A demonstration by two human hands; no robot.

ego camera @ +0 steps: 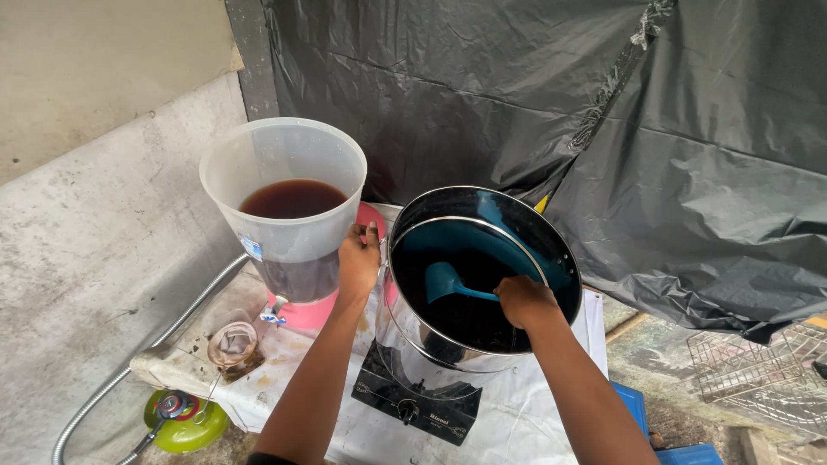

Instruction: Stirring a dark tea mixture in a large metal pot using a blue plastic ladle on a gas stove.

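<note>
Reaching into the steel pot (479,284), right hand (524,300) clenched around the near end of the blue ladle (448,282), handle running left and slightly far from the fist, bowl tipped toward the left inside wall, just above the dark liquid (469,319) filling the pot's lower part. Left hand (358,258) clamped on the pot's left rim, thumb and fingers curled over the edge, squeezed between pot and dispenser. Ladle's long axis lay roughly left to right, bowl pointed toward the translucent plastic dispenser (284,194) standing just left of the pot, almost touching it, on a pink base (314,312), already part filled with dark brown liquid (293,199). Right hand plainly the nearer to the ladle; left arm crossed the gap beside the dispenser, so sat in the line between ladle bowl and dispenser mouth, whose rim also stood higher than the pot's. Pot rested on a black single burner stove (415,398) over a white cloth (517,413). Near left: a small cloth strainer (233,344), stained brown, lying on the cloth. Lower left: a green gas canister (183,422) with a flexible metal hose (146,353) curving up along the grey wall (95,232). Far side hung with black plastic sheeting (603,112); a wire rack (758,370) at far right on the ground.
</note>
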